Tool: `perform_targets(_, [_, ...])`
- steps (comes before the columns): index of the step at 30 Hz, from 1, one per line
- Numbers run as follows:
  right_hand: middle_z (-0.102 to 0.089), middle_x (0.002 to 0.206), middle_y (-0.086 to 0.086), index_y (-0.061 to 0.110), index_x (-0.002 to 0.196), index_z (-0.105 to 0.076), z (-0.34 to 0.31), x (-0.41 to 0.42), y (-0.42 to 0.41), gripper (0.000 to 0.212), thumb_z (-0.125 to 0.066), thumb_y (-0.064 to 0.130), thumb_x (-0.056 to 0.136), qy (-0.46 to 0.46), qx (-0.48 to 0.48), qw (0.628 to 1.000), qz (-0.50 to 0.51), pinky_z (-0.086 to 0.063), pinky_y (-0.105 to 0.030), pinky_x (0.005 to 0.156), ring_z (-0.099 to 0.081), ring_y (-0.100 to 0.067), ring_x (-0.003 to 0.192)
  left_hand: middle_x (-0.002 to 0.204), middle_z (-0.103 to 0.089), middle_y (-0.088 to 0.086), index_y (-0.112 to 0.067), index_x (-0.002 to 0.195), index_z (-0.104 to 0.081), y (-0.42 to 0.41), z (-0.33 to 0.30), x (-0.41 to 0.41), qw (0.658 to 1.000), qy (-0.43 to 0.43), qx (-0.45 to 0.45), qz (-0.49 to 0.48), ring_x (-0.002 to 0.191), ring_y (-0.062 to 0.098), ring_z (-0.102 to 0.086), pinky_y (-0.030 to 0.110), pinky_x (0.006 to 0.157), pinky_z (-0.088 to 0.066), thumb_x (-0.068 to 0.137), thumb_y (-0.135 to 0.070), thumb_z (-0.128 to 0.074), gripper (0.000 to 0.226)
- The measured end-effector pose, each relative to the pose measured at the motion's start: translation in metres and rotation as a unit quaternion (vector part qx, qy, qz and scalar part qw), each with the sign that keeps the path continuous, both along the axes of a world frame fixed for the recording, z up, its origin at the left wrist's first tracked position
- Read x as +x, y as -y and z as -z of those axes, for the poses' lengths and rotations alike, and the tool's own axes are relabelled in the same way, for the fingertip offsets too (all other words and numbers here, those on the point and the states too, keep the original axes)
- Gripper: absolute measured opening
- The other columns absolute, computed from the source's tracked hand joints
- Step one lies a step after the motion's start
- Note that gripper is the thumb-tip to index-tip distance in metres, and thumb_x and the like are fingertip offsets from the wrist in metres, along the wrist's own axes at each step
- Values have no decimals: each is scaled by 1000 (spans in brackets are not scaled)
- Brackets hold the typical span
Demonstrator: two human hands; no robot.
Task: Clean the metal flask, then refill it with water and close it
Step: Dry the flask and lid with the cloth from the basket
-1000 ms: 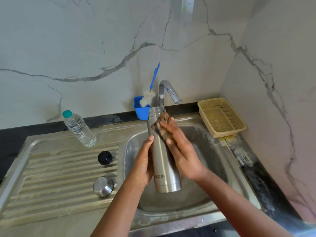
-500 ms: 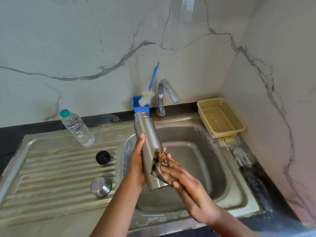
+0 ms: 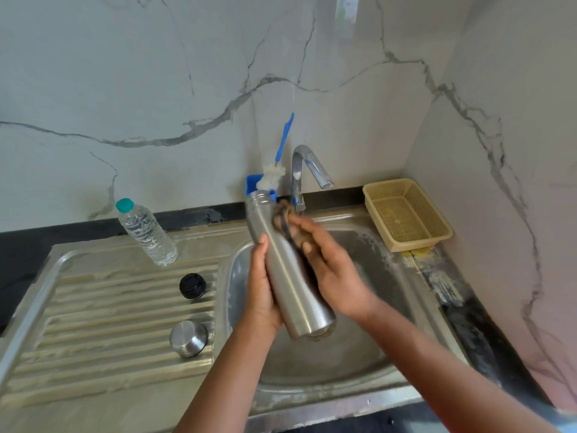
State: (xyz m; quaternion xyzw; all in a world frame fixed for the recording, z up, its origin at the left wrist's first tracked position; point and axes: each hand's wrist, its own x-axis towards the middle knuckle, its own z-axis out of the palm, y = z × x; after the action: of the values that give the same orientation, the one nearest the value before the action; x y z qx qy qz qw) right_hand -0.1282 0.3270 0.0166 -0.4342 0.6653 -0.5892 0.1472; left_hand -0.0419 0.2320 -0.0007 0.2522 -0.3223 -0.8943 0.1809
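Step 1, cleaning: left hand (image 3: pixel 263 295) clamped round flask (image 3: pixel 285 270), tilted over sink basin (image 3: pixel 368 354), mouth open. Right hand (image 3: pixel 331 264) presses scrub pad (image 3: pixel 287 225) near neck. Next likely: rinse under tap (image 3: pixel 307 170); caps (image 3: pixel 188 338) wait on drainboard.

Half a second ago my right hand (image 3: pixel 335 276) had the scrubbing pad (image 3: pixel 285 221) low on the metal flask (image 3: pixel 287 270), near its base; now I've run it back up to the neck, just below the open mouth, much where it was a second ago. My left hand (image 3: pixel 262 292) has slid lower along the body, closer to the base. The flask itself has shifted a little, its mouth now reaching toward the tap (image 3: pixel 307 170).
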Motion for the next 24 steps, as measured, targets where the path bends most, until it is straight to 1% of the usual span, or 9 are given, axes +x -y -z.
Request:
perform_targets(3, [-58,137,-1,6,138,-51,11,23,-24,40,-38,-5,102,54,-9,998,-27,-38,-30,111,-51,-17,131,87,-70,11,-12,118,-61,16,4,1,996,1,24,-85,80,25,-69,38,75,-56,90,-63,-42,61])
perform_targets(5, [-62,132,-2,6,135,-53,12,34,-32,37,-39,-3,102,210,-46,977,-9,-42,-32,108,-55,-18,128,80,-69,9,-14,124,-57,20,10,3,987,45,47,-149,74,25,-69,38,71,-56,86,-67,-50,65])
perform_targets(8, [-65,129,-8,9,132,-55,15,47,-33,34,-41,6,102,482,-114,868,41,-52,-40,94,-60,-27,122,90,-70,8,-21,125,-57,15,11,0,974,78,52,-207,85,24,-69,40,74,-57,79,-69,-60,67])
perform_targets(11, [-67,124,-14,11,133,-55,26,55,-29,35,-40,11,102,610,-160,769,110,-59,-37,77,-65,-30,112,128,-64,4,-36,140,-47,8,13,-5,967,85,-16,-239,112,21,-65,46,92,-54,71,-69,-69,79])
perform_targets(13, [-66,124,-18,8,133,-55,35,60,-27,35,-37,10,103,646,-155,734,143,-56,-41,86,-65,-33,113,135,-57,-7,-40,146,-36,5,14,-6,955,77,-129,-255,117,8,-60,32,94,-51,86,-52,-62,67])
perform_targets(15, [-64,127,-22,4,132,-55,43,63,-25,36,-35,5,103,652,-134,728,164,-49,-47,100,-61,-36,118,134,-55,-14,-33,151,-30,5,19,-6,940,63,-219,-255,113,-4,-60,20,89,-49,89,-43,-61,71])
perform_targets(19, [-72,105,-15,9,126,-59,47,58,-29,37,-33,-1,102,638,-131,730,205,-54,-38,78,-70,-26,91,127,-59,-22,-31,150,-32,4,26,3,926,68,-306,-209,114,-4,-60,12,86,-49,69,-70,-71,98])
perform_targets(22, [-69,112,-20,10,130,-57,54,56,-38,37,-32,9,104,639,-94,735,208,-52,-45,79,-65,-38,100,110,-67,-28,-42,131,-44,-9,28,5,929,66,-321,-170,104,-2,-65,12,80,-49,58,-78,-73,86])
perform_targets(24, [-69,110,-25,1,125,-59,54,62,-40,37,-33,17,105,640,-40,743,194,-54,-44,70,-66,-42,92,108,-68,-28,-44,126,-45,-17,31,3,931,52,-324,-157,100,-2,-66,13,78,-50,59,-72,-76,79])
